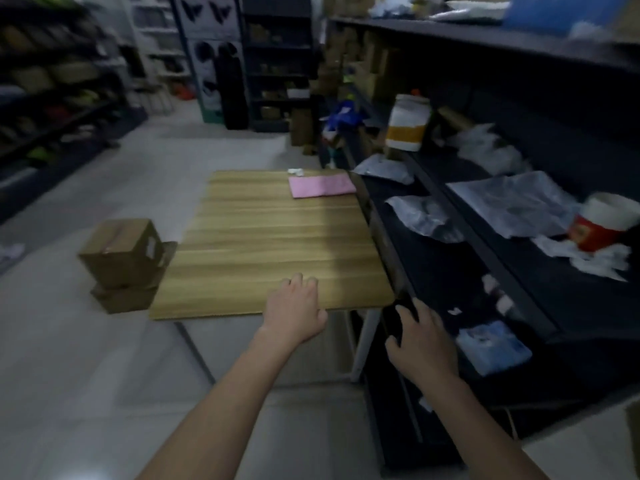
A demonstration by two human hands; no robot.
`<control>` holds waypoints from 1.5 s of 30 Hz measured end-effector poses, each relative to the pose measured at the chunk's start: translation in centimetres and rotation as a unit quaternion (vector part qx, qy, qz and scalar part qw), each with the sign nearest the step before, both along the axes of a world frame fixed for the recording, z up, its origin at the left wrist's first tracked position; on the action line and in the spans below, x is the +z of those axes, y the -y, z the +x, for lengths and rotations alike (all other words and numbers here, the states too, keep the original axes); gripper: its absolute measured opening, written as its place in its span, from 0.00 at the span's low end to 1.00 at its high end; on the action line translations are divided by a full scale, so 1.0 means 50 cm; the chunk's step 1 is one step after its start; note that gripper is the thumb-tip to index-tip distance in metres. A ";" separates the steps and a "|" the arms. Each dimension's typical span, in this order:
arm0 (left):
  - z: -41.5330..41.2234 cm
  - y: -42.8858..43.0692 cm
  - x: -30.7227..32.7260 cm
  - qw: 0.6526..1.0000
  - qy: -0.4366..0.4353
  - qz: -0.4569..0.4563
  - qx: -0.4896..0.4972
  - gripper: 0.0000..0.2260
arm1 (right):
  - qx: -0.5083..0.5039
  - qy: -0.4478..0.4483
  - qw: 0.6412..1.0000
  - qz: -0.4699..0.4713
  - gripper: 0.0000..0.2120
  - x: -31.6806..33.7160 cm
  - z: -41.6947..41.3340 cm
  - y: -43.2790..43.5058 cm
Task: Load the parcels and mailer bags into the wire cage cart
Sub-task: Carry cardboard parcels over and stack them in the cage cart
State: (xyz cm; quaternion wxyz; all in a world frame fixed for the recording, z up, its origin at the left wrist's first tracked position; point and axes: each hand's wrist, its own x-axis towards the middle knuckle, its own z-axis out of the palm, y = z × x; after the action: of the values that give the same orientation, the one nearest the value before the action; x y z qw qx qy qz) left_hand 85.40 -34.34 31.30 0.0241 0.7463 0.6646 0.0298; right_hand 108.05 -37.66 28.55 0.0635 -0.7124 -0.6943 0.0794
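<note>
The left hand [294, 310] lies on the near edge of the table [263, 237], fingers loosely apart. The right hand [424, 344] bends its fingers over something dark [393, 323]; gripping or not, I cannot tell. Well beyond the left fingertips lies a pink mailer bag [322, 187]: probably light, limp and slippery, so pinch an edge.

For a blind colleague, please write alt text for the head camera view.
A person's left hand rests on the near edge of a wooden table, while the right hand reaches to a dark shelf holding grey mailer bags. A pink mailer lies on the table; cardboard boxes stand stacked beside it.
</note>
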 end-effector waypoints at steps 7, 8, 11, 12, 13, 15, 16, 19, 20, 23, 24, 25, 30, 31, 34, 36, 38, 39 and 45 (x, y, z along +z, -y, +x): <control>-0.241 0.022 -0.003 0.989 -0.012 -0.052 0.140 0.21 | 0.101 0.024 0.995 -0.001 0.30 -0.001 -0.217 -0.116; -0.271 0.023 -0.005 0.985 -0.003 -0.062 0.162 0.22 | 0.114 0.021 0.993 -0.002 0.30 -0.004 -0.251 -0.134; -0.360 0.015 0.000 0.970 0.006 -0.071 0.230 0.25 | 0.156 0.003 0.988 -0.017 0.31 -0.012 -0.360 -0.195; -0.388 0.007 0.004 0.964 0.006 -0.070 0.255 0.25 | 0.170 0.001 0.985 -0.018 0.31 -0.016 -0.392 -0.217; -0.414 -0.002 0.009 0.958 0.006 -0.068 0.279 0.26 | 0.184 0.000 0.983 -0.018 0.32 -0.020 -0.423 -0.241; -0.462 -0.015 0.018 0.944 0.006 -0.066 0.322 0.27 | 0.206 -0.004 0.978 -0.022 0.32 -0.021 -0.476 -0.285; -0.486 -0.023 0.027 0.938 0.004 -0.065 0.340 0.27 | 0.217 -0.007 0.976 -0.021 0.33 -0.017 -0.501 -0.305; -0.544 -0.047 0.050 0.927 -0.006 -0.070 0.369 0.26 | 0.248 -0.019 0.968 -0.019 0.31 -0.001 -0.571 -0.353; -0.562 -0.056 0.059 0.923 -0.006 -0.074 0.376 0.26 | 0.256 -0.021 0.966 -0.019 0.30 0.002 -0.593 -0.365; -0.611 -0.083 0.071 0.917 -0.002 -0.077 0.391 0.25 | 0.276 -0.023 0.961 -0.024 0.30 0.007 -0.651 -0.391; -0.625 -0.091 0.071 0.916 -0.001 -0.078 0.392 0.24 | 0.280 -0.024 0.959 -0.029 0.30 0.005 -0.667 -0.399; -0.638 -0.100 0.069 0.916 0.002 -0.082 0.392 0.24 | 0.284 -0.025 0.958 -0.033 0.30 0.003 -0.681 -0.407; -0.727 -0.158 0.027 0.919 0.023 -0.097 0.382 0.26 | 0.282 -0.007 0.959 -0.037 0.30 -0.007 -0.765 -0.453; -0.751 -0.171 0.016 0.920 0.031 -0.098 0.378 0.27 | 0.279 -0.004 0.959 -0.041 0.30 -0.011 -0.788 -0.463; -0.840 -0.209 -0.017 0.924 0.044 -0.101 0.366 0.27 | 0.268 0.000 0.962 -0.046 0.30 -0.030 -0.876 -0.490; -0.913 -0.230 -0.038 0.927 0.050 -0.106 0.357 0.26 | 0.259 0.007 0.965 -0.051 0.29 -0.045 -0.949 -0.504; -0.999 -0.247 -0.054 0.930 0.055 -0.109 0.348 0.27 | 0.246 0.009 0.967 -0.065 0.30 -0.059 -1.030 -0.516; -1.043 -0.254 -0.059 0.931 0.057 -0.110 0.344 0.27 | 0.240 0.010 0.968 -0.072 0.30 -0.063 -1.073 -0.521; -1.279 -0.291 -0.048 0.933 0.077 -0.123 0.331 0.26 | 0.221 -0.011 0.972 -0.082 0.31 -0.055 -1.314 -0.550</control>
State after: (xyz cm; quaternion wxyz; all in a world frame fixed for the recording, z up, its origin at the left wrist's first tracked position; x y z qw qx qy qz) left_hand 21.46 -19.77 28.90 0.1555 0.4711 0.8682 0.0118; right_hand 42.35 -10.15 25.78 -0.0064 -0.5430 -0.8252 0.1558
